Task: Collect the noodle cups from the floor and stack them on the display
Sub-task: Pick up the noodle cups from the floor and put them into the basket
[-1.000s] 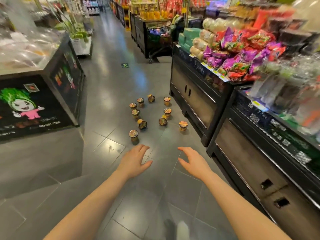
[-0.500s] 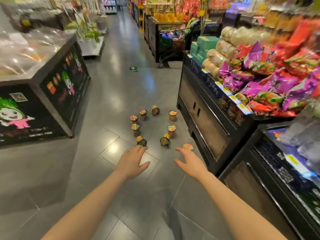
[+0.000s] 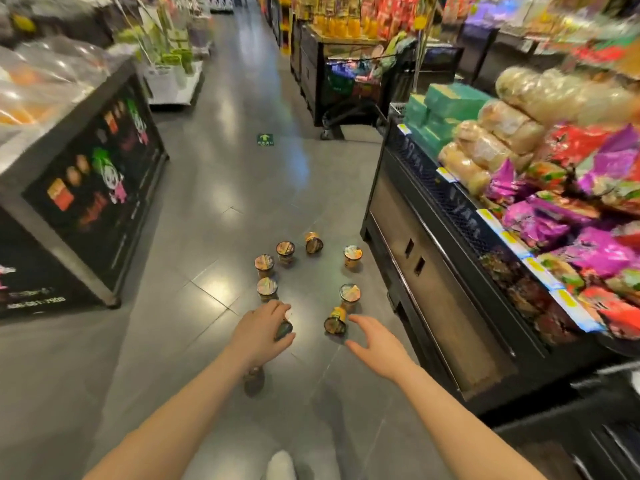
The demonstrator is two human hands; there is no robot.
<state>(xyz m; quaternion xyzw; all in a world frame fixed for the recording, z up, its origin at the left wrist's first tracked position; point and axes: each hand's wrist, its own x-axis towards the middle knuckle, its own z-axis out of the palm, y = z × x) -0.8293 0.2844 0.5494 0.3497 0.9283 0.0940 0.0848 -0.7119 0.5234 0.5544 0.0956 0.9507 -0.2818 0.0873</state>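
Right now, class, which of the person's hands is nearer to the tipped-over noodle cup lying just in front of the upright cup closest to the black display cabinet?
Right. The right hand reaches just beside the tipped-over noodle cup, fingertips close to it. The left hand is farther off to its left, over another cup.

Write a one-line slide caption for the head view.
Both hands, left and right, reach toward noodle cups scattered on the supermarket floor.

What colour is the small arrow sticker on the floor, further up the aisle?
Green, with a lighter upward arrow: the small square floor sticker, clearest in the head view.
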